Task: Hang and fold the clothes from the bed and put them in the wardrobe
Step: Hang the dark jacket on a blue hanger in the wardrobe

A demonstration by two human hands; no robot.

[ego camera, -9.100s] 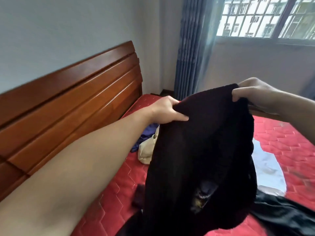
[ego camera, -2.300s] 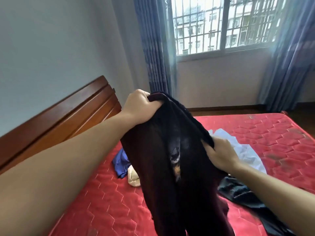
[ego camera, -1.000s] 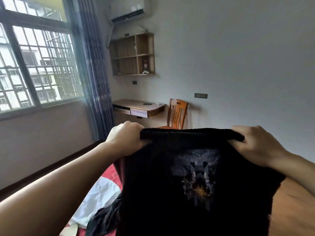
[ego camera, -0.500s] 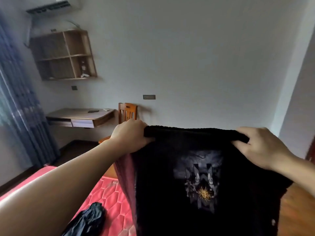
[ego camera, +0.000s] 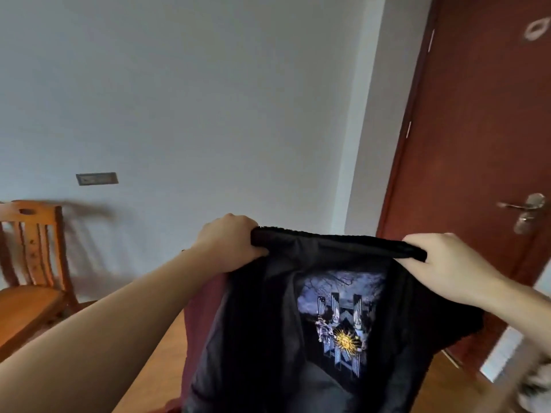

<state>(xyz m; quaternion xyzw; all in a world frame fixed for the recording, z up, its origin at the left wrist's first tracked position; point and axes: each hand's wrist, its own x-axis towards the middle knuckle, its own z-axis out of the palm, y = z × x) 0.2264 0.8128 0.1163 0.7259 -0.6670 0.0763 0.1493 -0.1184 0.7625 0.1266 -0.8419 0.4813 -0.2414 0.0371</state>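
I hold a black T-shirt (ego camera: 268,338) stretched out in front of me, hanging down from its top edge. A printed picture with a yellow sun and pale columns shows on its middle. My left hand (ego camera: 229,239) grips the top edge at the left end. My right hand (ego camera: 441,260) grips the same edge at the right end. The bed and the wardrobe are out of view.
A wooden chair (ego camera: 29,263) stands at the left against the pale wall. A dark red door (ego camera: 477,144) with a metal handle (ego camera: 527,210) is at the right. Wooden floor (ego camera: 161,368) shows below, and a switch plate (ego camera: 97,178) is on the wall.
I have turned right, away from the bed and window; the desk and shelf left the view and the door came in. Both hands keep the shirt stretched by its top edge.
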